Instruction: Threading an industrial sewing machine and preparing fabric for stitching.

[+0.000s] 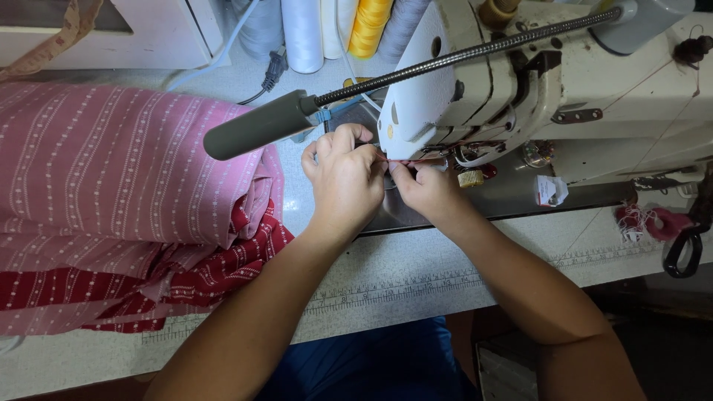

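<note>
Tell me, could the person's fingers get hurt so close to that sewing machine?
Maybe. Both the left hand and right hand pinch a thin red thread right under the sewing machine head, so a sudden start might nick a fingertip. The thread might also snap or slip free. The lamp hangs just over the left hand and could get bumped.

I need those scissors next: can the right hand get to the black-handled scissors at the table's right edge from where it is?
Probably yes. The right hand is at the needle area, and the black-handled scissors lie off to its right on the table. Only bare tabletop and a red thread scrap lie between; nothing blocks a sideways reach.
</note>
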